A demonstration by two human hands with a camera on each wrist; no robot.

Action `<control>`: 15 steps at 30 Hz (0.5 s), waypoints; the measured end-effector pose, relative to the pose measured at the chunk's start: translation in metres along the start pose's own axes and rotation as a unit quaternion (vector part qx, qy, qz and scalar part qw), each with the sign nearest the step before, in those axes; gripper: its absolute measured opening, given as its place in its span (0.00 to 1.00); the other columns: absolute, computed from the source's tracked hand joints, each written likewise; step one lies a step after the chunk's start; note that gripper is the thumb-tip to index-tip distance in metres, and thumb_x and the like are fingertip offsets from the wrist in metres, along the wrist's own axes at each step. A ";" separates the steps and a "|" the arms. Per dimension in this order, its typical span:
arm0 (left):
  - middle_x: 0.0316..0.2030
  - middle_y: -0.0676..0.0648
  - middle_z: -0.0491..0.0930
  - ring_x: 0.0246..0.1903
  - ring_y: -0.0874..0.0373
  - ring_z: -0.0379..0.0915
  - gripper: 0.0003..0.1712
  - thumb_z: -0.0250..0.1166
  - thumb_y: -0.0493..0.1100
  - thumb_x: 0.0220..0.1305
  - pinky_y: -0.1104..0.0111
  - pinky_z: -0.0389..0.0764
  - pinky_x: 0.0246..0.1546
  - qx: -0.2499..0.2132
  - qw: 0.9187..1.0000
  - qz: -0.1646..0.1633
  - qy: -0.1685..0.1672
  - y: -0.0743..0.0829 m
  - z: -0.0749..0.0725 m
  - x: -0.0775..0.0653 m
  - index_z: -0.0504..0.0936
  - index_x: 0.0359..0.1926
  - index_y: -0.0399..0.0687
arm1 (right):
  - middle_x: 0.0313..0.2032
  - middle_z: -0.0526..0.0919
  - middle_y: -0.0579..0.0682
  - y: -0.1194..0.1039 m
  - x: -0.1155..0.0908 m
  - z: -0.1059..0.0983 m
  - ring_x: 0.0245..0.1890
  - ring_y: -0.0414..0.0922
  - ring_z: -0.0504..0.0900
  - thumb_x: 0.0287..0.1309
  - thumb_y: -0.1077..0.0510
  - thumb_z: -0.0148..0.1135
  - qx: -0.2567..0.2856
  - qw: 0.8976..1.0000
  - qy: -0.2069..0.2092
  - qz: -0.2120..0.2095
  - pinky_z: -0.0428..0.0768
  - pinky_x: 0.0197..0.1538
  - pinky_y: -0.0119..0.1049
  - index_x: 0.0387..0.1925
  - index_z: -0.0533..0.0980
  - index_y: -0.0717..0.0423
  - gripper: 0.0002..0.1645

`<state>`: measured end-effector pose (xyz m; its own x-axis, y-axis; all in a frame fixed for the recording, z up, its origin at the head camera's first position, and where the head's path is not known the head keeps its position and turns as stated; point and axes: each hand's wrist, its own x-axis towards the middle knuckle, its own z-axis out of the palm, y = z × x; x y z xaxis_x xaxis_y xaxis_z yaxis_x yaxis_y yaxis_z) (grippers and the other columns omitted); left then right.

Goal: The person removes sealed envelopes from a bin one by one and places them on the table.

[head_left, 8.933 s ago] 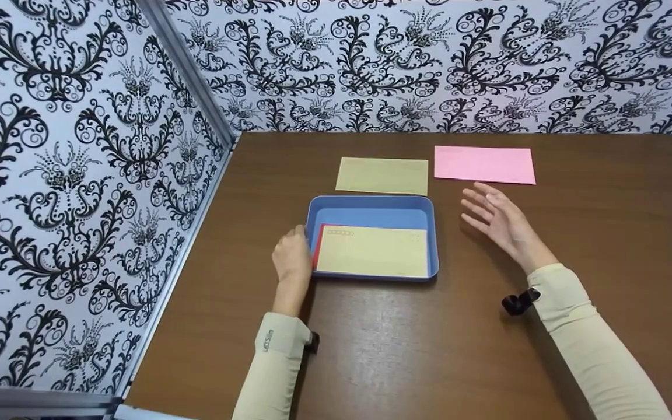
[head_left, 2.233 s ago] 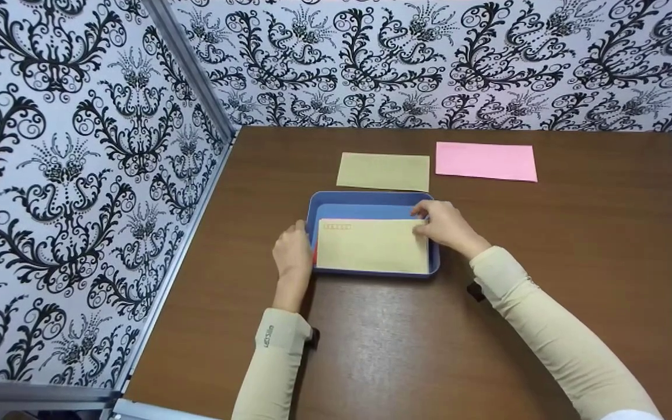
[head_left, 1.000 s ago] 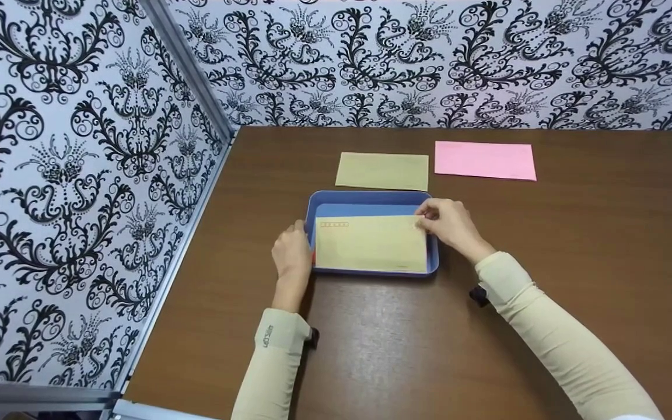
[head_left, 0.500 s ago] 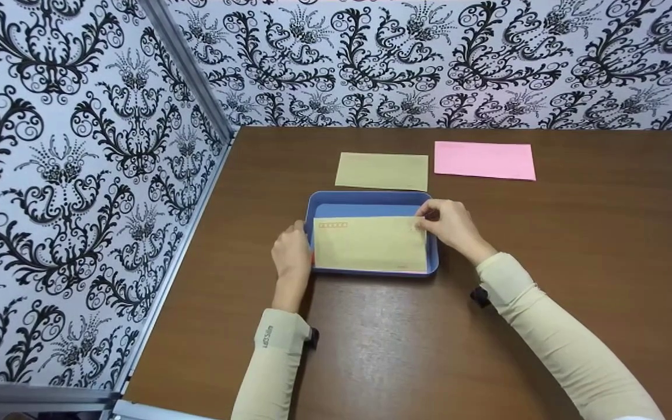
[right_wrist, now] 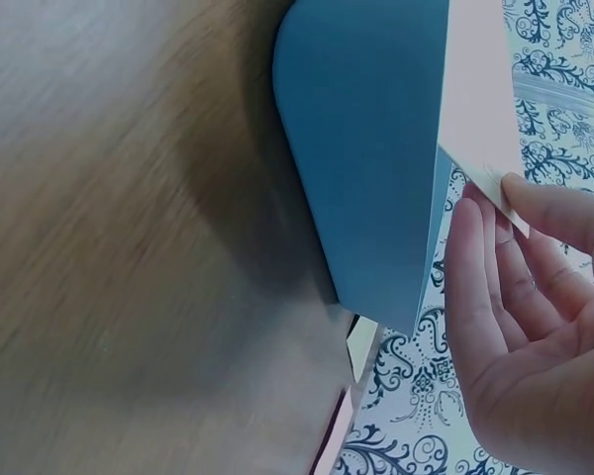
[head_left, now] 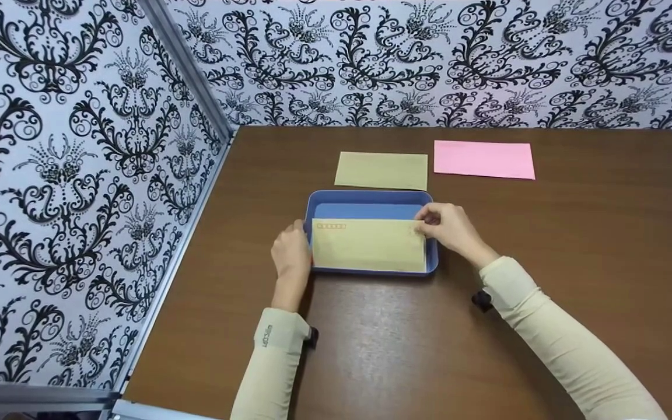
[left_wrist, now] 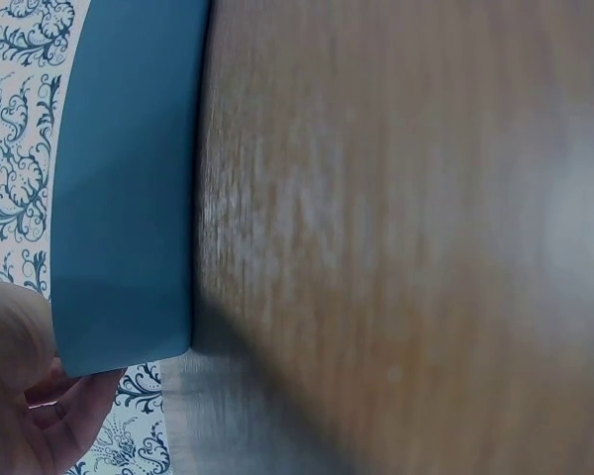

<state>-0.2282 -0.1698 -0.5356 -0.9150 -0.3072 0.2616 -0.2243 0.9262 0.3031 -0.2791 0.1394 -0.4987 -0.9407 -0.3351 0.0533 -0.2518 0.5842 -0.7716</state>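
A blue tray [head_left: 371, 197] stands on the brown table. My left hand [head_left: 290, 251] grips its left wall; in the left wrist view that hand [left_wrist: 40, 386] has its thumb and fingers about the tray's end. My right hand [head_left: 451, 227] pinches the upper right corner of a cream envelope [head_left: 368, 248] with a row of small red boxes. In the right wrist view the envelope [right_wrist: 480, 99] rises above the rim of the tray [right_wrist: 361, 148], between thumb and fingers. Only a sliver of red shows at its left edge; what lies beneath it is hidden.
Behind the tray a tan envelope [head_left: 381, 169] lies flat, close to the back rim. A pink envelope [head_left: 483, 159] lies to its right. Patterned walls [head_left: 336, 64] bound the table [head_left: 371, 350] at the back and left.
Earlier my right hand was off the tray, fingers spread; it now pinches the cream envelope. The envelope has shifted slightly left, covering most of the red edge. My left hand stays put.
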 end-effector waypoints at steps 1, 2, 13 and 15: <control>0.41 0.41 0.87 0.38 0.40 0.86 0.12 0.58 0.36 0.68 0.50 0.85 0.36 0.001 1.000 0.002 0.000 0.000 0.000 0.000 0.84 0.48 0.43 | 0.33 0.87 0.59 0.000 -0.001 0.000 0.30 0.41 0.82 0.57 0.64 0.69 0.012 1.000 -0.006 0.005 0.80 0.32 0.25 0.36 0.83 0.62 0.06; 0.40 0.41 0.87 0.38 0.40 0.86 0.12 0.58 0.35 0.68 0.50 0.85 0.37 0.002 1.000 0.004 0.001 0.000 0.000 0.000 0.83 0.48 0.43 | 0.34 0.87 0.60 0.001 -0.001 0.000 0.30 0.41 0.83 0.58 0.64 0.68 0.025 1.000 -0.012 0.011 0.82 0.32 0.25 0.37 0.83 0.63 0.06; 0.40 0.40 0.87 0.38 0.38 0.85 0.15 0.54 0.34 0.68 0.48 0.84 0.37 -0.005 1.000 0.007 0.004 0.000 0.001 0.000 0.84 0.49 0.42 | 0.38 0.86 0.65 0.012 -0.006 -0.001 0.31 0.35 0.83 0.57 0.69 0.64 0.110 0.990 -0.079 0.038 0.87 0.38 0.32 0.45 0.78 0.72 0.14; 0.40 0.40 0.87 0.38 0.39 0.85 0.14 0.54 0.34 0.68 0.48 0.84 0.36 -0.006 1.000 0.007 0.005 0.000 0.000 -0.001 0.84 0.48 0.42 | 0.39 0.86 0.67 0.013 -0.008 -0.001 0.32 0.35 0.84 0.56 0.70 0.64 0.114 0.989 -0.093 0.035 0.86 0.39 0.32 0.45 0.77 0.73 0.14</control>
<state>-0.2278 -0.1697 -0.5362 -0.9150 -0.2958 0.2745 -0.2068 0.9278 0.3106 -0.2747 0.1503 -0.5083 -0.8902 -0.4429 -0.1068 -0.1102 0.4368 -0.8928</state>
